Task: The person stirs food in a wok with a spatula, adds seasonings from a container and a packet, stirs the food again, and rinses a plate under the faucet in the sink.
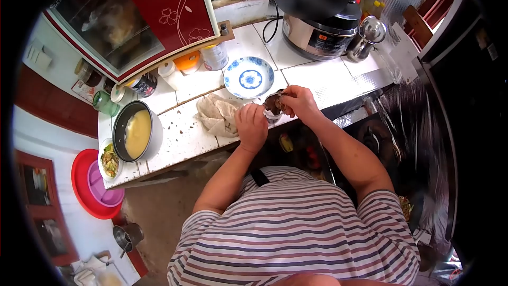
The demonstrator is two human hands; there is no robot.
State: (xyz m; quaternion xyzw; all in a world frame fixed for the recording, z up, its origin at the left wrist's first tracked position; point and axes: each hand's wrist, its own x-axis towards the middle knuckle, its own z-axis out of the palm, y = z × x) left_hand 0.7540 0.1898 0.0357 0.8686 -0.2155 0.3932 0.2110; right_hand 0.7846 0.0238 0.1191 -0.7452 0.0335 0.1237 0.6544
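My left hand (pixel 251 124) is closed at the counter's front edge, beside a crumpled beige cloth (pixel 218 115) and against a small jar (pixel 272 115) with dark contents. What its fingers grip, if anything, is hidden. My right hand (pixel 299 101) is over the jar's right side, its fingers pinched on something brown too small to make out. Just behind the jar lies a blue-and-white patterned plate (pixel 250 77) with nothing on it.
A pot with yellow contents (pixel 137 133) and a dish of food (pixel 109 160) stand at the counter's left end. A rice cooker (pixel 320 37) and metal pitcher (pixel 361 47) are at the back right. Cans and jars line the cabinet (pixel 169 5).
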